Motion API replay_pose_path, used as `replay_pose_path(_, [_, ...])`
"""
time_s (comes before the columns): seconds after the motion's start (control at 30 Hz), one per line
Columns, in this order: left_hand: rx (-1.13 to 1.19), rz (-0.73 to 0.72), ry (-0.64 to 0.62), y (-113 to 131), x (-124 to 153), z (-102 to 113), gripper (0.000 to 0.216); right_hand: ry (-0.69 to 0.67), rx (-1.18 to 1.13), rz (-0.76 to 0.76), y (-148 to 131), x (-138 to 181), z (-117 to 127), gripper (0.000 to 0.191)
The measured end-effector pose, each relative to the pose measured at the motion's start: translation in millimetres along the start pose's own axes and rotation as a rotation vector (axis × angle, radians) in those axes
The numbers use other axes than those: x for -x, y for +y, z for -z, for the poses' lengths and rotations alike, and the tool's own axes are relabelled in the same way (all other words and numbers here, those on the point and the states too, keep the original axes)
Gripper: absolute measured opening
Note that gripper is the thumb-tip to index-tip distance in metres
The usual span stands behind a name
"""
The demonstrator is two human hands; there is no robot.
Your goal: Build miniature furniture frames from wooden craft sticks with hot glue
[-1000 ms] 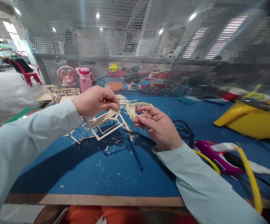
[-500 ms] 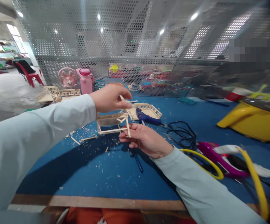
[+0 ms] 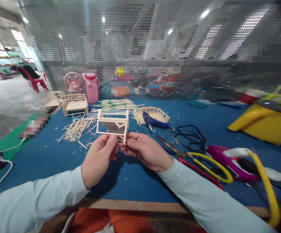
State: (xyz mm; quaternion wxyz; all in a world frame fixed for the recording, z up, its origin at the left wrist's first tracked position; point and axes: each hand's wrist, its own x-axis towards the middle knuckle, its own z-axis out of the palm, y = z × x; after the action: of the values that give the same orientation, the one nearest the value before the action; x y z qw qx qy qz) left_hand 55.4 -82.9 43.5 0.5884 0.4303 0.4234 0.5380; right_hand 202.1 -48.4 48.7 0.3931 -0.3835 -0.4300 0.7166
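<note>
While a stick frame (image 3: 113,127) is held above the blue table (image 3: 130,191), the left hand (image 3: 99,157) pinches its lower edge, thumb against curled fingers; the right hand (image 3: 145,149) grips its near corner, forearms converging. Beyond, a glue gun (image 3: 156,123) overlaps a railed tray (image 3: 158,114); a lidded pink bottle (image 3: 92,90) hides its contents.

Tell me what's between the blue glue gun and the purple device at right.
A loosely looped black cable lies between the blue glue gun and the purple device, as the head view shows.
</note>
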Motion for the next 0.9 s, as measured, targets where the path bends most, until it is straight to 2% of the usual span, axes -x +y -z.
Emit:
replay_pose_path(0.1, [0.112, 0.021, 0.046, 6, -6, -6, 0.039, -0.033, 0.007, 0.047, 4, 0, 0, 0.023])
replay_pose_path(0.27, [0.27, 0.081, -0.017, 14, -12, -10, 0.022, 0.027, -0.008, 0.205, 6, -6, -2, 0.03])
replay_pose_path(0.43, [0.259, 0.029, -0.02, 19, -26, -12, 0.025, 0.1, -0.035, 0.256, 8, -14, -3, 0.033])
replay_pose_path(0.6, [0.245, -0.067, -0.116, 13, -40, -1, 0.023, 0.11, -0.075, 0.361, 14, -23, -6, 0.033])
replay_pose_path(0.73, [0.152, -0.111, -0.11, 6, -43, 10, 0.021, 0.061, 0.014, 0.3, 16, -24, -8, 0.029])
replay_pose_path(0.9, [0.112, -0.077, -0.075, 0, -37, 15, 0.02, 0.084, 0.177, 0.224, 13, -22, -6, 0.026])
